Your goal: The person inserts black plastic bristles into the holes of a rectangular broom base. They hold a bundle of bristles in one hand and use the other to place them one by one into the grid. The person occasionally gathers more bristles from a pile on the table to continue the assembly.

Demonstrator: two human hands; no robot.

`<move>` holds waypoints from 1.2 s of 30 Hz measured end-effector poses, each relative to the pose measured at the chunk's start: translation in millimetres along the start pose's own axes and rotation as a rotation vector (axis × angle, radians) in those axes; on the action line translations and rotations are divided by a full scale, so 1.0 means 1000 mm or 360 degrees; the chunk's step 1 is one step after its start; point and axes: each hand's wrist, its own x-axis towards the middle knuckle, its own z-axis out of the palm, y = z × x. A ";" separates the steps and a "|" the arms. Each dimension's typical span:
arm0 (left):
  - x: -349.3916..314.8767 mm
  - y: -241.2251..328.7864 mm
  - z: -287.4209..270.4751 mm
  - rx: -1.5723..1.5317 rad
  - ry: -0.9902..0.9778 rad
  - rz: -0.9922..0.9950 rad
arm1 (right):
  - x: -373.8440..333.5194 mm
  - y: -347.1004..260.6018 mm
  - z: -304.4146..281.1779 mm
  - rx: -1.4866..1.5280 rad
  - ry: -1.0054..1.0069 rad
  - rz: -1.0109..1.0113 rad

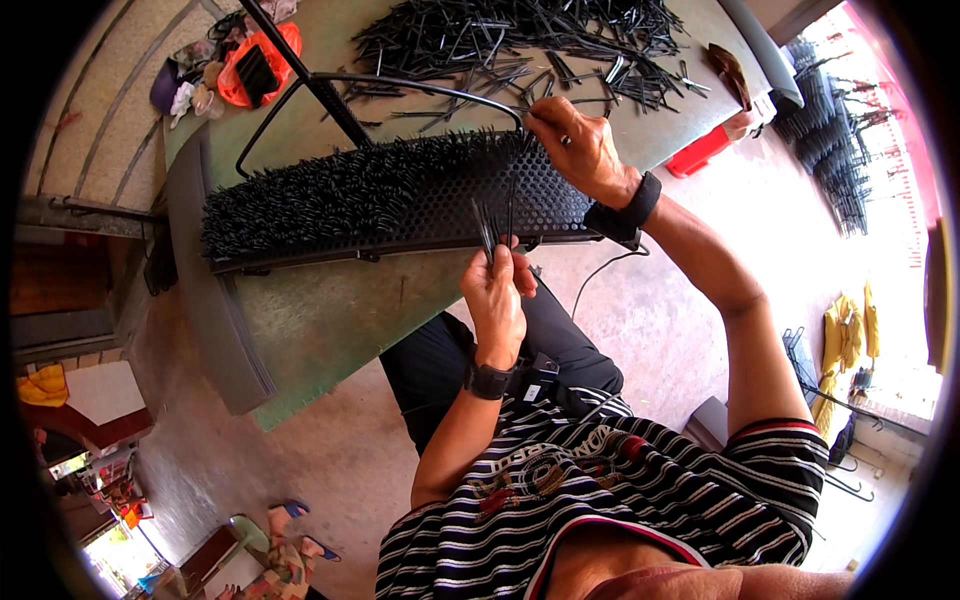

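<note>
A long black perforated board (475, 207) lies across the table in front of me. Dense black bristles (310, 190) fill its left part and far edge; bare holes show toward the right. My left hand (497, 310) is closed around a small bunch of thin black strips (487, 225), held upright at the board's near edge. Over the board's far right end, my right hand (585, 150) is closed in a pinch. Its fingertips are beside a bent black metal rod (430, 87), and what they grip is too small to make out.
Loose black strips (520, 40) are heaped on the greenish table (330, 340). Scissors (690, 80) lie right of the heap; an orange bag (283, 62) is at the far left. A red container (697, 152) stands beyond the table's right edge. Another person's feet (290, 510) show lower left.
</note>
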 end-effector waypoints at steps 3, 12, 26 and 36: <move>-0.001 0.003 0.002 -0.0008 0.0030 -0.0007 | -0.002 0.005 0.002 -0.0105 -0.0110 -0.0062; -0.002 0.005 0.003 -0.0007 0.0000 0.0004 | -0.004 -0.028 -0.014 0.0225 -0.0456 0.0462; 0.001 0.001 0.007 0.0018 -0.0045 0.0034 | -0.003 -0.013 -0.013 0.0601 0.0121 0.0643; 0.001 0.001 0.007 0.0011 -0.0052 0.0025 | -0.008 0.003 -0.001 0.0486 -0.0050 0.0523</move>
